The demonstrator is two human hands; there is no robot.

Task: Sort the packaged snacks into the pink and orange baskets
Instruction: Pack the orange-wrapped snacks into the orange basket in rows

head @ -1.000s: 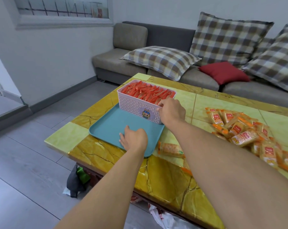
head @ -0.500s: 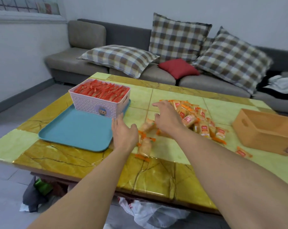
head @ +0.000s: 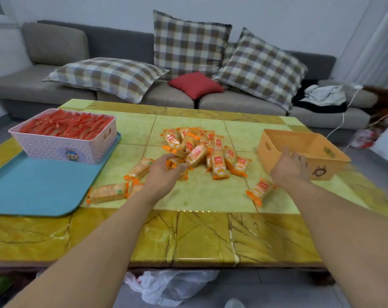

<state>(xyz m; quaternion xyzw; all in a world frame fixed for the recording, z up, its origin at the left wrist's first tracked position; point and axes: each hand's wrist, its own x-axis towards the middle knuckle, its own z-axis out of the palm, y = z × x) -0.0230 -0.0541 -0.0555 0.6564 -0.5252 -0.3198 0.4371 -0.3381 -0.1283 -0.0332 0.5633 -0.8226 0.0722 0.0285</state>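
Pink basket: left of frame, full of red packets.
Snack pile: centre; light, crinkly, slippery, so I'd pinch mid-wrapper.
My left hand: fingers curling onto a packet.
My right hand: spread, empty, by the orange basket.

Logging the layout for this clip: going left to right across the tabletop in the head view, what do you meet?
Blue tray → pink basket of red packets → left hand → pile of orange snack packets → right hand → orange basket.
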